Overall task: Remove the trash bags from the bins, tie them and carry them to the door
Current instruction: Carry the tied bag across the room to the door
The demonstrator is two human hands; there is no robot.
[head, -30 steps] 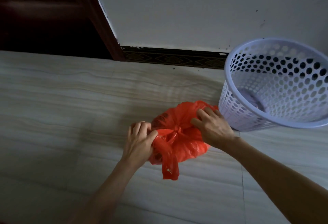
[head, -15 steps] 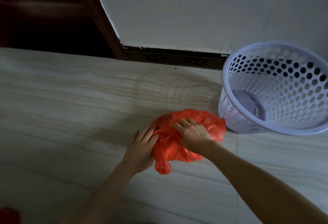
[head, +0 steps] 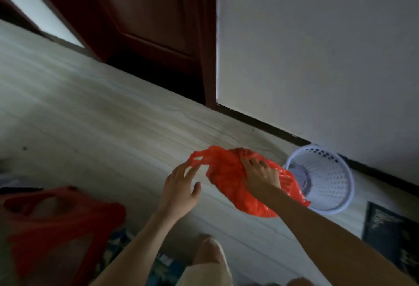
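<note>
From my head camera, the white basket [head: 324,178] at three o'clock holds only something greyish at its bottom. My right hand [head: 260,178] grips the red trash bag [head: 233,186] just beside it, now lifted. My left hand [head: 181,190] has let go, fingers spread. A second red bag [head: 56,224] has appeared at eight o'clock.

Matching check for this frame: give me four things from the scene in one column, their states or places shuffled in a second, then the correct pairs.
Things:
1. right hand
2. left hand
3. white bin
4. dark door

States:
A. fingers spread, holding nothing
B. stands by the wall, no liner
C. grips the red bag
D. far left of the wall

Pairs: 1-C, 2-A, 3-B, 4-D
</note>
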